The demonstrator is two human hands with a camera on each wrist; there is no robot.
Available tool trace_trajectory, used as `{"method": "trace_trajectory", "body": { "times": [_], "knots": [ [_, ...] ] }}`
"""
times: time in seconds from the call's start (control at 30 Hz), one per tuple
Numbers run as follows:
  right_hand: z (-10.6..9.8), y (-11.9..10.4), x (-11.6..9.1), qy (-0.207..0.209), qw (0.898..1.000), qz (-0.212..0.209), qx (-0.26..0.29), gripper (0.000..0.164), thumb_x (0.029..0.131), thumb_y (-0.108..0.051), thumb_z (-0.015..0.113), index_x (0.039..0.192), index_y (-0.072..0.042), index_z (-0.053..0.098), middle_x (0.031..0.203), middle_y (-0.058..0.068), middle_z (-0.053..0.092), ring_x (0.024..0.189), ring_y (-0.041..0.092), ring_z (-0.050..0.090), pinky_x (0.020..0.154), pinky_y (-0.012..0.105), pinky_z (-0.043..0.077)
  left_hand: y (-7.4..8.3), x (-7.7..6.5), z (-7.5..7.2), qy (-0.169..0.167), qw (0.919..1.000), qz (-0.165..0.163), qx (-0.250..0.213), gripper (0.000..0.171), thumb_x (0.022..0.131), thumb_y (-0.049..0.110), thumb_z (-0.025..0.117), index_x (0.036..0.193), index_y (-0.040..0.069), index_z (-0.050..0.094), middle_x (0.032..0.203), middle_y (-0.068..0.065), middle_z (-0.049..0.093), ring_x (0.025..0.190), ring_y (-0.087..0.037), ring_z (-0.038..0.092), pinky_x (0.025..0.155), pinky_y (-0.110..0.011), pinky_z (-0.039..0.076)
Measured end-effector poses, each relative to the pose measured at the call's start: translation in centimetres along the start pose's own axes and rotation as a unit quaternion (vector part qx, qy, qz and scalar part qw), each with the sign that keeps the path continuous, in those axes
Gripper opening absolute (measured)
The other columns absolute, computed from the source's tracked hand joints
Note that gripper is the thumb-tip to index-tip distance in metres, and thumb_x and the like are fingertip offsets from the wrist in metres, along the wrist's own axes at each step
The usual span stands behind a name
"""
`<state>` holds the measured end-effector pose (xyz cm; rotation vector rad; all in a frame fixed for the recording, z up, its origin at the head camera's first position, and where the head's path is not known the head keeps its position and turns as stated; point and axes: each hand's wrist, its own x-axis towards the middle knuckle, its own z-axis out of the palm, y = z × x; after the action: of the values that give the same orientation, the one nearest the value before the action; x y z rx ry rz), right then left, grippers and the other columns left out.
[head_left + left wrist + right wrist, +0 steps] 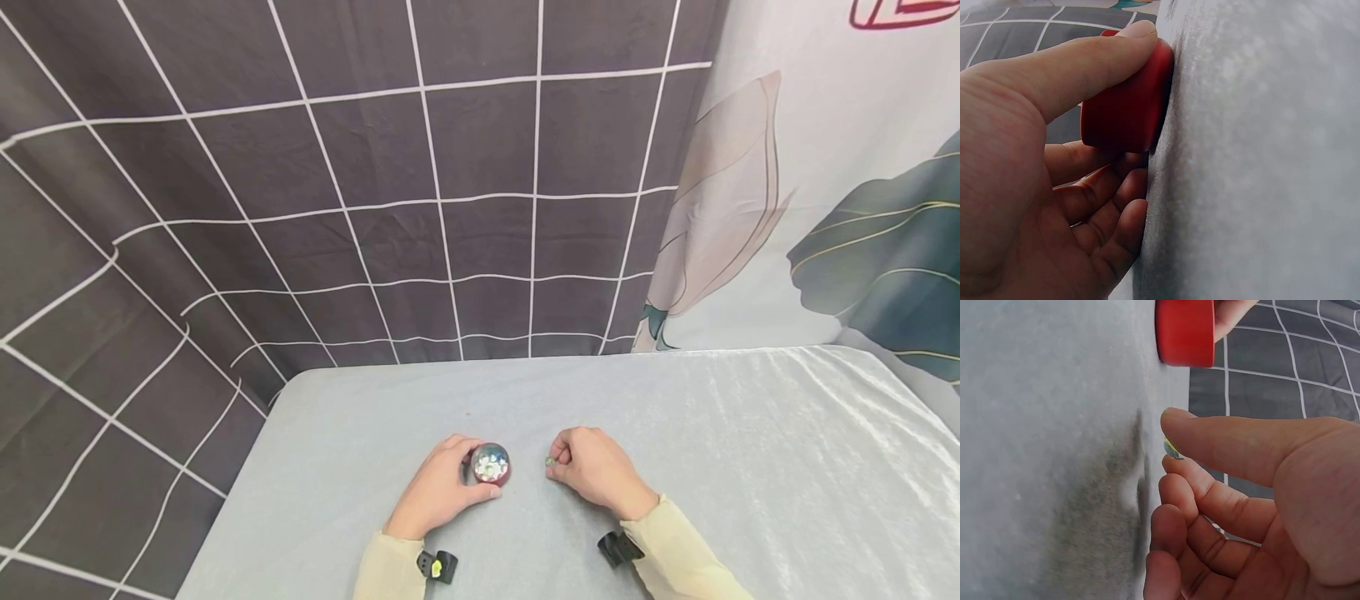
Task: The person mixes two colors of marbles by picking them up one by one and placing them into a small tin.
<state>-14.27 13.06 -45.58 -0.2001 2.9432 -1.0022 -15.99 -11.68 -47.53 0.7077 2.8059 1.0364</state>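
Observation:
A short red round cup [491, 464] stands on the cloth, with shiny, glassy round pieces showing inside it in the head view. My left hand [441, 485] grips it from the left, thumb along its near side and fingers behind; the left wrist view shows the thumb pressed on the red wall [1125, 112]. To the right, apart from the cup, my right hand [596, 468] pinches a small glass marble [1171, 449], clear with green and yellow, between thumb and forefinger. The fingers mostly cover that marble. Its other fingers curl close over the cloth.
A pale grey velvety cloth [720, 467] covers the table. Behind and to the left hangs a dark curtain [480, 242] with white grid lines, and a white leaf-print curtain [750, 275] hangs at the right. Each wrist carries a small black camera [619, 548].

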Motion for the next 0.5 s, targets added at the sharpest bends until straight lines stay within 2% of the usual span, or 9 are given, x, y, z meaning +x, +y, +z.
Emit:
{"method": "trace_trajectory", "body": {
  "times": [0.5],
  "knots": [
    [-0.22, -0.74, 0.17, 0.012, 1.0, -0.016, -0.004, 0.02, 0.074, -0.012, 0.085, 0.075, -0.016, 0.066, 0.066, -0.011, 0.055, 0.063, 0.006, 0.05, 0.063, 0.03, 0.046, -0.08, 0.02, 0.06, 0.001, 1.0, 0.0, 0.002, 0.059, 0.078, 0.039, 0.086, 0.123, 0.007, 0.067, 0.115, -0.001, 0.065, 0.108, -0.019, 0.06, 0.098, -0.041, 0.049]
  ]
}}
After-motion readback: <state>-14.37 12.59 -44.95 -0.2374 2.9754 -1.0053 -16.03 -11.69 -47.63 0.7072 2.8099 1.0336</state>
